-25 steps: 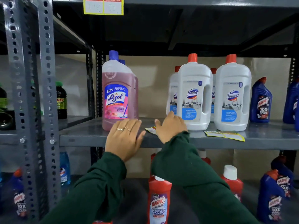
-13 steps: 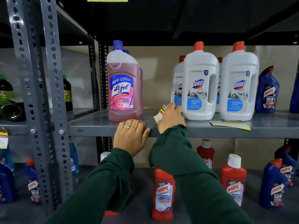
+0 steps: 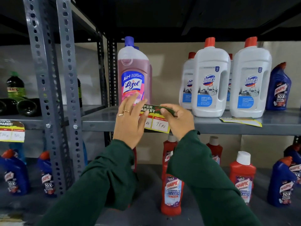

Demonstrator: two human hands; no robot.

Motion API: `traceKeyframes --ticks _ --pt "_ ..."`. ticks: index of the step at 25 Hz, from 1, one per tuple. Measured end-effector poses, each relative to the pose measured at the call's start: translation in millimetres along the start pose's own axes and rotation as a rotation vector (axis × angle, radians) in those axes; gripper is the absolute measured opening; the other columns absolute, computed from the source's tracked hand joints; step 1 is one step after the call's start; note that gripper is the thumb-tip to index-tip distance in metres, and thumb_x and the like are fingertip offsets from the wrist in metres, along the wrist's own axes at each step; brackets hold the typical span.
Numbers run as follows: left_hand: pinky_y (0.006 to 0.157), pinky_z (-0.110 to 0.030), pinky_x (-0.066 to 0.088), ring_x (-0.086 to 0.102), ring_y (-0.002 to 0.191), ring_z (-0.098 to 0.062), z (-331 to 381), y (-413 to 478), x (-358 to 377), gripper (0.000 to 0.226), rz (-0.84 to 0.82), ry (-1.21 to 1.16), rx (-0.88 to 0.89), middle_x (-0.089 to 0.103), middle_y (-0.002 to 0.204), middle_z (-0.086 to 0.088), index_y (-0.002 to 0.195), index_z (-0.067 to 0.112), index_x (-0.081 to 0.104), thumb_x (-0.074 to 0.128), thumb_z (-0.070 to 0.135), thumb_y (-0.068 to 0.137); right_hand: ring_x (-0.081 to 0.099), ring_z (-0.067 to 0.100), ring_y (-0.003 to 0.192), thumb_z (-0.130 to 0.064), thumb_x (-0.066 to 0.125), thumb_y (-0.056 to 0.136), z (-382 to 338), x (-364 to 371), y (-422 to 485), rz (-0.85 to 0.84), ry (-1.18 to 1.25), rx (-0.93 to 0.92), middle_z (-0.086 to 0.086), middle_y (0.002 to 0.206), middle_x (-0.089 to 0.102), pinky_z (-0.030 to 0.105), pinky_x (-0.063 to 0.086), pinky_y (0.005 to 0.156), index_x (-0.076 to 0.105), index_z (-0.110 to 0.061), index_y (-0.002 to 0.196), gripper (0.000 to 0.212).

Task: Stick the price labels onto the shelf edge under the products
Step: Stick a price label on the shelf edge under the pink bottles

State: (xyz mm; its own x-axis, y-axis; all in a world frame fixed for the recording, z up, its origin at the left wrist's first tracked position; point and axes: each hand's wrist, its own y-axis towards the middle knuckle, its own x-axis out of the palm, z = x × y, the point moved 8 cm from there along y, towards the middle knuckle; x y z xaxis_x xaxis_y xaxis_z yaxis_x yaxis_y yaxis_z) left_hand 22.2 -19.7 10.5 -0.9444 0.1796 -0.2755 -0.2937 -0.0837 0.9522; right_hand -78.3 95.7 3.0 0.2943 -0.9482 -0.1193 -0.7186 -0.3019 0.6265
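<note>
Both my hands hold one price label [image 3: 156, 119], green on top and yellow below, with "75 Rs" written on it. My left hand [image 3: 130, 121] grips its left end and my right hand [image 3: 178, 121] pinches its top right corner. The label hangs in front of the grey shelf edge [image 3: 101, 126], just right of the pink Lizol bottle [image 3: 134, 74]. Another label [image 3: 240, 121] lies flat on the shelf in front of the white Domex bottles [image 3: 210, 82].
A label [image 3: 12, 132] is stuck on the shelf edge of the left rack. Grey perforated uprights [image 3: 50, 88] stand between the racks. Red Harpic bottles [image 3: 172, 190] and blue ones [image 3: 15, 173] fill the lower shelf; a blue Harpic bottle [image 3: 279, 88] stands at the right.
My right hand picked the label up off the shelf; my left hand left the shelf edge and took its other end. The label now hangs upright before the shelf edge.
</note>
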Motion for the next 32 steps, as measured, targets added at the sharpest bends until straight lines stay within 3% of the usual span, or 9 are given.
traceKeyframes --ticks 2,5,8,11,14,19,25,29,32 --pt "0.099 -0.041 0.036 0.046 0.111 -0.028 -6.6 3.1 -10.4 0.029 -0.037 0.076 0.020 0.066 0.108 -0.012 0.102 0.013 0.062 0.044 0.029 0.086 0.067 0.019 0.087 -0.014 0.061 0.083 -4.7 8.3 -7.2 -0.054 -0.065 -0.051 -0.001 0.087 0.068 0.042 0.055 0.088 0.066 -0.020 0.094 0.013" --pt "0.090 -0.036 0.035 0.057 0.093 -0.026 -19.0 -2.6 -22.4 0.028 -0.099 0.105 0.040 0.073 0.084 -0.003 0.079 0.015 0.069 0.047 0.032 0.082 0.063 0.016 0.088 -0.019 0.059 0.086 -13.5 24.3 -22.8 -0.144 -0.378 -0.205 0.003 0.094 0.071 0.030 0.047 0.088 0.065 -0.015 0.098 0.014" --pt "0.092 -0.039 0.034 0.054 0.099 -0.030 -32.7 -13.6 -23.8 0.029 -0.213 0.144 0.004 0.073 0.088 -0.003 0.077 0.015 0.071 0.049 0.035 0.079 0.060 0.024 0.098 -0.018 0.057 0.087 -15.1 40.3 -33.3 -0.170 -0.591 -0.317 0.010 0.106 0.068 0.030 0.044 0.087 0.067 -0.009 0.096 0.017" --pt "0.103 -0.052 0.027 0.045 0.117 -0.034 -42.4 -23.9 -18.1 0.012 -0.333 0.158 -0.063 0.068 0.110 -0.007 0.077 0.015 0.072 0.063 0.022 0.082 0.054 0.020 0.102 -0.019 0.057 0.087 -7.8 47.0 -33.6 -0.155 -0.625 -0.251 0.008 0.116 0.056 0.023 0.039 0.084 0.068 -0.004 0.093 0.020" --pt "0.108 -0.049 0.015 0.039 0.126 -0.034 -43.9 -29.3 -9.9 0.006 -0.376 0.192 -0.055 0.062 0.121 -0.011 0.079 0.013 0.073 0.067 0.011 0.080 0.053 0.019 0.100 -0.022 0.061 0.085 -1.5 47.6 -32.5 -0.125 -0.654 -0.187 0.005 0.116 0.052 0.018 0.035 0.081 0.069 -0.004 0.088 0.020" --pt "0.104 -0.049 0.023 0.051 0.116 -0.038 -42.5 -29.0 -5.1 0.005 -0.337 0.222 -0.002 0.067 0.110 -0.019 0.073 0.009 0.074 0.071 0.005 0.075 0.053 0.017 0.092 -0.022 0.062 0.083 2.5 50.1 -31.7 -0.064 -0.699 -0.150 0.003 0.111 0.050 0.019 0.035 0.076 0.068 -0.004 0.085 0.020" --pt "0.098 -0.047 0.025 0.063 0.099 -0.035 -41.5 -28.6 -6.2 0.012 -0.273 0.256 0.021 0.071 0.099 -0.019 0.068 0.007 0.073 0.074 -0.005 0.067 0.042 0.012 0.076 -0.022 0.063 0.082 4.8 54.8 -31.3 0.016 -0.682 -0.115 -0.005 0.093 0.039 0.030 0.049 0.077 0.060 -0.004 0.088 0.019" --pt "0.100 -0.036 0.027 0.067 0.089 -0.030 -44.8 -15.0 -13.0 0.010 -0.236 0.193 -0.058 0.074 0.094 -0.016 0.074 0.006 0.073 0.069 -0.003 0.074 0.049 0.021 0.077 -0.027 0.059 0.085 -9.8 51.0 -28.9 0.033 -0.744 -0.137 0.003 0.106 0.048 0.027 0.039 0.069 0.068 -0.008 0.086 0.022" --pt "0.097 -0.040 0.039 0.062 0.095 -0.037 -46.9 -9.6 -15.4 0.008 -0.243 0.194 -0.132 0.074 0.088 -0.018 0.081 0.007 0.072 0.065 0.004 0.080 0.045 0.020 0.072 -0.030 0.057 0.086 -9.1 47.9 -23.7 0.075 -0.739 -0.104 -0.002 0.099 0.049 0.029 0.038 0.067 0.067 -0.011 0.087 0.022"
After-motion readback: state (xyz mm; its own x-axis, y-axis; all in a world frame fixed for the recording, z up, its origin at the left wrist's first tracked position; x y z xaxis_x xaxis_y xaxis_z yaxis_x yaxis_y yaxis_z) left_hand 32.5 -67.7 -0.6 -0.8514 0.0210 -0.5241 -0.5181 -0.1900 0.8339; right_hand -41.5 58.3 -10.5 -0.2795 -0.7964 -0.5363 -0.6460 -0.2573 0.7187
